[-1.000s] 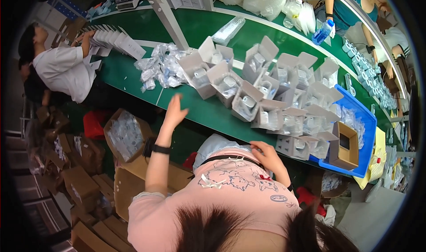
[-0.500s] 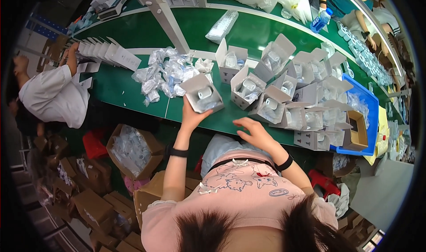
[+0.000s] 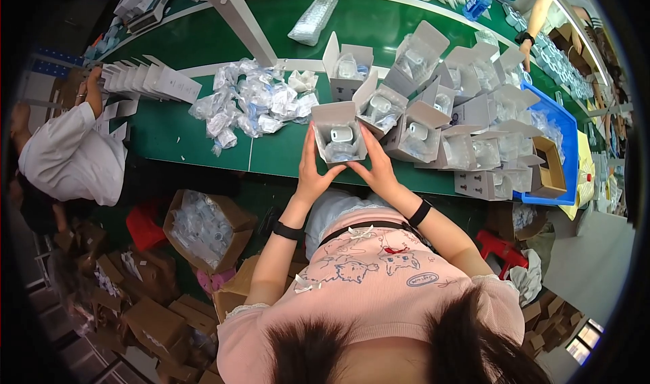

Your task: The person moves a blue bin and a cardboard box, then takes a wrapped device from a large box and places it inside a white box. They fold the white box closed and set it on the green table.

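Note:
Between my two hands is a small white carton (image 3: 336,117) with its lid flap raised, at the near edge of the green table. Inside it I see a white plastic part and clear wrapping. My left hand (image 3: 314,171) grips its left side, and my right hand (image 3: 379,169) grips its right side, thumbs low on the front. Just right of it stand several similar open white cartons (image 3: 414,140), each with a wrapped white part inside. To the left, a heap of small clear plastic bags (image 3: 254,103) with white and blue contents lies on the table.
A blue bin (image 3: 570,140) with a brown box sits at the right. A bubble-wrapped pack (image 3: 313,18) and a water bottle (image 3: 480,1) lie farther back. Folded white cartons (image 3: 152,79) line the left, beside a person in white (image 3: 74,154). A cardboard box of bags (image 3: 203,228) stands below.
The carton has moved right and turned more upright, its opening facing me. My right hand has come up from near the table edge and taken hold of its right side.

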`<state>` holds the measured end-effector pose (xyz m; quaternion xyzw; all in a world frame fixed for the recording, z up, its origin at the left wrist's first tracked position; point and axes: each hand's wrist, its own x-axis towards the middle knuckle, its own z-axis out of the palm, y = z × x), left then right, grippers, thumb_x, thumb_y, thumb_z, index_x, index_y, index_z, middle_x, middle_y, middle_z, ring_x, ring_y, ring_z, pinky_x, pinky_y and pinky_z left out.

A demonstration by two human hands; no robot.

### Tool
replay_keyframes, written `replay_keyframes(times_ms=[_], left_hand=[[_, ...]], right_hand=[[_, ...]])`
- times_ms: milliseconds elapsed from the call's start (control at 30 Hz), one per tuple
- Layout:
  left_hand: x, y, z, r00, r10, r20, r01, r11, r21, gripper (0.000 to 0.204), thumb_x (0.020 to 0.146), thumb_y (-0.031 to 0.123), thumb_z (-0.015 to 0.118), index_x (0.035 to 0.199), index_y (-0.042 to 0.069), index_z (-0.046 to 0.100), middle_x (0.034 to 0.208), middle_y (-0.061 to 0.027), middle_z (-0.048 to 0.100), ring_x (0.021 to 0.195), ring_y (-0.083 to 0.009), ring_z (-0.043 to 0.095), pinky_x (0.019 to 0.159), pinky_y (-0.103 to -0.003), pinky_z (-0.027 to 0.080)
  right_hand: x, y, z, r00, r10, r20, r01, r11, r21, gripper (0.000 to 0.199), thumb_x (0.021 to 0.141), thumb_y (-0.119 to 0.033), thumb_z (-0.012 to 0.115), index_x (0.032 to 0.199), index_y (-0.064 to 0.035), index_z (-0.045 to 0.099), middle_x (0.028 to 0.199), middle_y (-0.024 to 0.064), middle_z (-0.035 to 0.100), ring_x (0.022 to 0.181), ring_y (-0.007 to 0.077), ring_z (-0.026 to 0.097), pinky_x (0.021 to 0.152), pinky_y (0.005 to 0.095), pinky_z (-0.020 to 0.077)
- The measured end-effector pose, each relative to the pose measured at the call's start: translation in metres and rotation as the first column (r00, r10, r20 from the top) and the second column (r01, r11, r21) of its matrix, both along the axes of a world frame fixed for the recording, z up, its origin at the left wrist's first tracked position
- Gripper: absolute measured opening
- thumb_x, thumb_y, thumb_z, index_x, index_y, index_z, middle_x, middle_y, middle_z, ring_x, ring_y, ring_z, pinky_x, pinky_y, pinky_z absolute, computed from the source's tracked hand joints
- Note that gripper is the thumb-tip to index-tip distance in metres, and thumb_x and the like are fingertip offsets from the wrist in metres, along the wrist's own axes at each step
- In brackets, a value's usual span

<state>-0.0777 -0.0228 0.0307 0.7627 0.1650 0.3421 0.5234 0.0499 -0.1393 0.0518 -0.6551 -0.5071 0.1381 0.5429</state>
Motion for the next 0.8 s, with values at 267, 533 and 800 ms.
replay_keyframes(times_ms=[267,533,800], left_hand=[[0.005,-0.007,0.013,0.999,-0.032,-0.007,0.033,0.972,0.234,0.052,0.082,0.012,0.058,0.129,0.000,0.039,0.142,-0.0219,0.015,0.130,-0.0354,0.023,0.102,-0.040,0.026],[0.009,-0.015,0.020,0.989,0.084,-0.120,-0.066,0.986,0.153,0.043,0.081,0.004,0.054,0.123,0.001,0.047,0.138,-0.0230,0.021,0.127,-0.0359,0.027,0.101,-0.041,0.026],[0.010,-0.004,0.015,0.986,0.054,0.157,-0.068,0.994,0.088,0.033,0.074,0.003,0.065,0.106,0.002,0.060,0.125,-0.0183,0.040,0.117,-0.0335,0.042,0.097,-0.040,0.033]], right_hand=[[-0.005,-0.003,0.014,0.930,0.083,0.359,-0.037,0.990,-0.133,0.059,0.072,-0.005,0.063,0.125,0.0027,0.039,0.133,0.0187,0.035,0.123,0.0364,0.033,0.098,0.0409,0.0329],[-0.010,-0.005,0.025,0.849,0.073,0.523,0.054,0.973,-0.224,0.055,0.070,-0.010,0.063,0.120,0.0034,0.044,0.122,0.0166,0.042,0.117,0.0335,0.038,0.096,0.0403,0.0344],[-0.011,-0.009,0.024,0.835,0.057,0.548,0.056,0.981,-0.187,0.054,0.068,-0.010,0.064,0.117,0.0035,0.046,0.121,0.0169,0.044,0.119,0.0308,0.038,0.096,0.0386,0.0347]])
